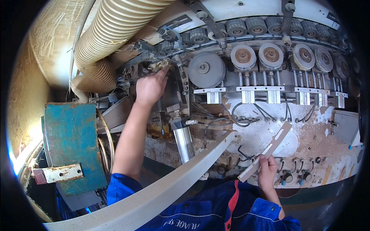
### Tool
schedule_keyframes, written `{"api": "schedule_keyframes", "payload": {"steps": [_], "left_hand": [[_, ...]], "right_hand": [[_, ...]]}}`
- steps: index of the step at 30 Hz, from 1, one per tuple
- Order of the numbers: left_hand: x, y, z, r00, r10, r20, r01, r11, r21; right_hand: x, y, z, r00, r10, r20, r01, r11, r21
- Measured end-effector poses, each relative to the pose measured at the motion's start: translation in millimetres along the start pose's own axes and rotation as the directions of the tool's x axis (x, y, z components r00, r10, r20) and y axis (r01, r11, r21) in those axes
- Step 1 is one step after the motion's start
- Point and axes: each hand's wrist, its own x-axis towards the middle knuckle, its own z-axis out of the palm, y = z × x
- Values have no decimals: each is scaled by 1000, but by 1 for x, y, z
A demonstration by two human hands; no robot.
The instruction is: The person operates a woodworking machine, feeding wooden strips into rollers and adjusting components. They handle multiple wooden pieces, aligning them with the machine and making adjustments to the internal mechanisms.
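Brownish strip (273,143) in right hand (267,171), well apart from left hand (149,88)

At upper left, we find a thick, ribbed beige hose (119,29) curving downward. Below it stands a scuffed teal box (71,133) with a rust-marked metal plate (65,173) across its lower front. Along the top, we follow a curved row of dark rollers (256,26). Under them come a large grey wheel (212,79) and, to its right, smaller pale wheels (271,56) with brown centres. Near the middle, we notice a shiny silver cylinder (184,144), leaning slightly. A long beige rail (154,194) slants up from lower left. At lower right sit two dark knobs (287,178).
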Motion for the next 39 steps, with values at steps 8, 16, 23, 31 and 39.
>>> {"api": "schedule_keyframes", "payload": {"steps": [8,16,23,31,39], "left_hand": [[-51,47,-24,902,-416,-113,261,736,-625],[-86,50,-23,856,-493,156,343,317,-884],[-116,67,-38,844,-488,221,295,79,-952],[-190,88,-65,735,-452,506,389,-330,-860],[-297,131,-64,677,-442,589,318,-545,-776]], "right_hand": [[-1,-2,6,1000,-7,8,7,1000,0],[-9,-12,4,999,-26,28,27,998,-59],[-14,-8,-1,998,-52,33,54,996,-72],[-26,-11,-5,994,-98,53,100,994,-43],[-48,4,-12,988,-106,114,112,993,-48]]}}
